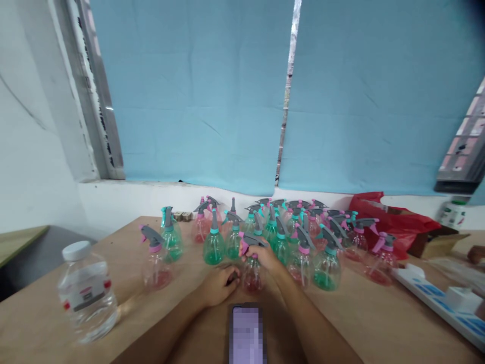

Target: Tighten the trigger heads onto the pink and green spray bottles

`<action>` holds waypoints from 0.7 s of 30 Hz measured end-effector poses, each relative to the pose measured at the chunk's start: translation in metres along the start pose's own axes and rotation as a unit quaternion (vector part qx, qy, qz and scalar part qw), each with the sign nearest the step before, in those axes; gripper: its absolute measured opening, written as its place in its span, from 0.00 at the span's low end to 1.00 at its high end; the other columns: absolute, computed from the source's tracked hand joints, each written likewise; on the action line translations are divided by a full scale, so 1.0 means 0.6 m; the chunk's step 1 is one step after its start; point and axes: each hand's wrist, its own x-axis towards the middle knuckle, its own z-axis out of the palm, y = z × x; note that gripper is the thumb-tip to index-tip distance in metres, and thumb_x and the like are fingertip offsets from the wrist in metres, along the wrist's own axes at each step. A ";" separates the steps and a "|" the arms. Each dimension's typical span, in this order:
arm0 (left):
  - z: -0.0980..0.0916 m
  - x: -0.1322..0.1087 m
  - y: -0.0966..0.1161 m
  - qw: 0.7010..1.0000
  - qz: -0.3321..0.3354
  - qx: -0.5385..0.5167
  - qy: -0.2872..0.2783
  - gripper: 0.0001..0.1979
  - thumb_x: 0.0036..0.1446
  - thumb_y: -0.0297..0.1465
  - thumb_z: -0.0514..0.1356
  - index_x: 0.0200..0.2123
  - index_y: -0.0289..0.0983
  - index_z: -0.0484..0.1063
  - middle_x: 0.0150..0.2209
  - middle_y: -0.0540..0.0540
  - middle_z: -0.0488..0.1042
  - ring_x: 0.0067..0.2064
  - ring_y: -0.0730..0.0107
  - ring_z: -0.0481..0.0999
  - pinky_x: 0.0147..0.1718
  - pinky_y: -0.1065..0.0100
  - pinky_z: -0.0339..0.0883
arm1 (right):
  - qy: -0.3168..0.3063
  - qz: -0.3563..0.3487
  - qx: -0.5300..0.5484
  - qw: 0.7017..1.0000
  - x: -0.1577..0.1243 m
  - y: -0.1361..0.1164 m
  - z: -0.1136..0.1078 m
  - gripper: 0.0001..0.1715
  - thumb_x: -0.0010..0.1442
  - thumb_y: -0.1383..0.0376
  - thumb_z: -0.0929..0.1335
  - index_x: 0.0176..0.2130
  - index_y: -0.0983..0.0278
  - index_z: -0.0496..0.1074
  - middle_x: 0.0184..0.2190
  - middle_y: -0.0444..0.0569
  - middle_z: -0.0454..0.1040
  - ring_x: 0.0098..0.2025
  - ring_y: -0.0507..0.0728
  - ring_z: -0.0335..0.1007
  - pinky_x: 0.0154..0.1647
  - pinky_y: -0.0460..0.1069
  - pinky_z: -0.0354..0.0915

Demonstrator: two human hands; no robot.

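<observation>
My right hand (266, 255) is closed round the grey and pink spray head of a clear spray bottle (253, 278) with a little pink tint at its base. The bottle stands upright on the table. My left hand (220, 286) rests on the tabletop just left of that bottle, its fingers curled in; whether anything is inside them is hidden. Behind both hands stand several more spray bottles, among them a green one (214, 247) and a green one at right (327, 268). A pink spray bottle (157, 268) stands apart on the left.
A large water bottle (89, 293) with a white cap stands at the left. A phone (247, 333) lies in front, between my forearms. At the right are a white power strip (435, 298), a red plastic bag (382, 222) and a cardboard box (435, 242). Blue curtains (204, 91) hang behind.
</observation>
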 end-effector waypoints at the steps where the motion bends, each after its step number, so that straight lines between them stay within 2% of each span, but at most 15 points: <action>1: 0.000 0.000 0.000 1.000 0.000 0.001 -0.001 0.08 0.62 0.33 0.56 0.43 0.40 0.72 0.32 0.49 0.74 0.36 0.63 0.74 0.37 0.66 0.63 | 0.000 0.001 -0.003 1.000 0.000 -0.002 0.001 0.09 0.40 0.66 0.64 0.22 0.64 0.74 0.22 0.45 0.73 0.22 0.52 0.66 0.25 0.46 0.56; 6: 0.001 0.000 -0.003 1.000 0.005 0.000 0.001 0.10 0.62 0.34 0.56 0.44 0.40 0.72 0.34 0.48 0.75 0.37 0.62 0.74 0.37 0.66 0.63 | -0.011 -0.011 -0.043 0.999 0.001 -0.004 -0.001 0.18 0.40 0.66 0.63 0.29 0.63 0.79 0.18 0.44 0.72 0.21 0.52 0.65 0.23 0.46 0.52; 15: 0.005 0.001 -0.007 1.000 0.004 0.005 -0.001 0.11 0.63 0.35 0.55 0.45 0.40 0.73 0.32 0.48 0.74 0.35 0.63 0.74 0.36 0.66 0.63 | -0.018 -0.012 -0.052 0.998 0.002 -0.001 -0.002 0.20 0.41 0.65 0.63 0.32 0.63 0.80 0.18 0.44 0.73 0.22 0.52 0.65 0.23 0.46 0.50; 21: 0.002 0.001 -0.004 1.000 -0.001 -0.003 0.000 0.09 0.61 0.33 0.56 0.44 0.41 0.73 0.35 0.47 0.76 0.39 0.61 0.75 0.39 0.65 0.64 | 0.000 -0.009 -0.018 1.000 0.000 -0.003 0.002 0.14 0.39 0.66 0.63 0.24 0.64 0.78 0.19 0.45 0.72 0.22 0.53 0.66 0.24 0.46 0.55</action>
